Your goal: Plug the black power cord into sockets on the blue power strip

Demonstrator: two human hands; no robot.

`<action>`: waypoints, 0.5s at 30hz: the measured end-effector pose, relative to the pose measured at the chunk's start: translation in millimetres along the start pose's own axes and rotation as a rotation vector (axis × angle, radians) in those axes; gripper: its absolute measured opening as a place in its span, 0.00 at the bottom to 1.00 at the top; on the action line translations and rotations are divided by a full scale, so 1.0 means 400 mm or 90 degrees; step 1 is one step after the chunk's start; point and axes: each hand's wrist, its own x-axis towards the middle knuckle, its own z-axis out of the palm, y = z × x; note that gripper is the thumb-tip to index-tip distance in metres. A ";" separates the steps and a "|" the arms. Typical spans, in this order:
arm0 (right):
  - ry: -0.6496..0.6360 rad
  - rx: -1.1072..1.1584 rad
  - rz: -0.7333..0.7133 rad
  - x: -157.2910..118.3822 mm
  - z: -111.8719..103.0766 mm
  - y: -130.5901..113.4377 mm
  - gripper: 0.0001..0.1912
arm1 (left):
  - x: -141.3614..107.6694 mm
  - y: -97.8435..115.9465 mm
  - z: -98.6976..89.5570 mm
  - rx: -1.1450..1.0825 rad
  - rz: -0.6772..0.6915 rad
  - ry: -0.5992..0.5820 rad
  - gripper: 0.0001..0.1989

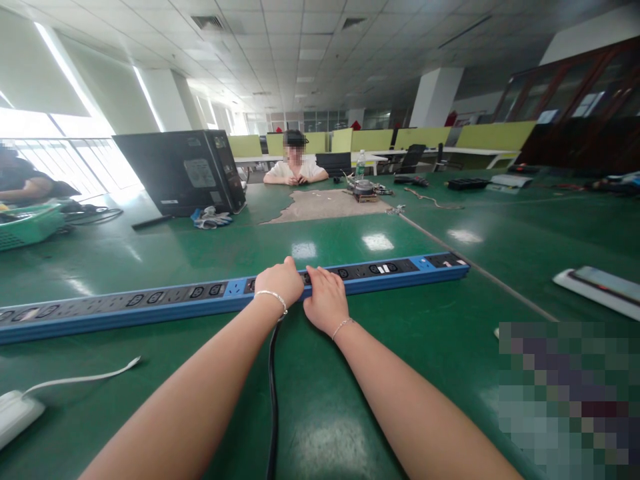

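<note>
A long blue and black power strip lies across the green table, its socket face upward. Over its middle, my left hand is closed, and a black power cable runs from beneath it toward me. The cable's plug end is hidden by that hand. Right beside it, my right hand grips the strip, fingers over the top and thumb at the near side. Both hands nearly touch each other.
A black computer case stands at the back left with gloves by it. A person sits opposite. A white charger lies near left, a phone at right. Small dismantled parts lie farther back.
</note>
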 end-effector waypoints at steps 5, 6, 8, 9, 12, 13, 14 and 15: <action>-0.005 -0.005 0.000 0.000 -0.002 -0.002 0.31 | 0.020 -0.003 -0.014 -0.003 0.006 -0.028 0.17; -0.005 -0.006 0.000 0.000 -0.001 -0.003 0.31 | 0.018 -0.003 -0.013 -0.003 0.006 -0.027 0.17; -0.007 -0.005 0.002 0.001 0.000 -0.003 0.31 | 0.012 -0.002 -0.009 -0.002 0.008 -0.022 0.17; -0.008 -0.004 0.004 0.001 0.000 -0.003 0.31 | 0.010 -0.001 -0.007 -0.002 0.010 -0.021 0.17; -0.010 -0.003 0.008 0.002 0.002 -0.003 0.31 | 0.011 -0.003 -0.006 -0.002 0.018 -0.026 0.16; -0.010 -0.006 0.008 0.002 0.002 -0.003 0.31 | 0.015 -0.005 -0.006 -0.003 0.022 -0.031 0.16; -0.010 -0.010 0.007 0.002 0.002 -0.003 0.31 | 0.020 -0.007 -0.007 -0.004 0.025 -0.036 0.16; -0.011 -0.014 0.006 0.003 0.001 -0.003 0.31 | 0.025 -0.008 -0.007 -0.006 0.028 -0.041 0.17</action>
